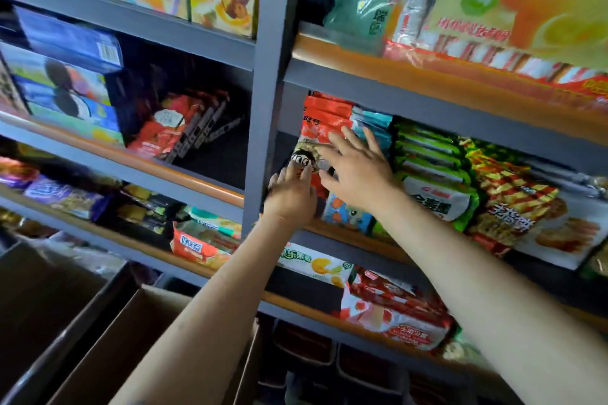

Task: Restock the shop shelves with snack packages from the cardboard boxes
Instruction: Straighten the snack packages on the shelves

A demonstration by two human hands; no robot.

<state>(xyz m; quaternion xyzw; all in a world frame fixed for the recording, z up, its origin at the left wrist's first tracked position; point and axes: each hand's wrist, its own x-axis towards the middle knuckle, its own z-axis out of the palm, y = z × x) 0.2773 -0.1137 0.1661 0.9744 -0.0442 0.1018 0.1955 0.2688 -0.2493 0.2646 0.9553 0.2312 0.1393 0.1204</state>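
Observation:
Both my hands reach to the left end of the middle shelf [437,108]. A red snack package [324,123] with a cartoon face stands upright there, next to the grey upright post [263,128]. My left hand [291,194] presses on its lower front with fingers straight. My right hand [357,171] lies flat on the package's right side, fingers spread. An open cardboard box [131,339] sits low at the left, below my left forearm; its contents are hidden.
Green packs [427,168] and yellow-red packs [513,200] fill the shelf to the right of the red package. Red packs [394,312] lie on the shelf below. The left bay holds boxed biscuits [65,76] and leaning red packs [171,128]. Dark crates [306,348] sit under the lowest shelf.

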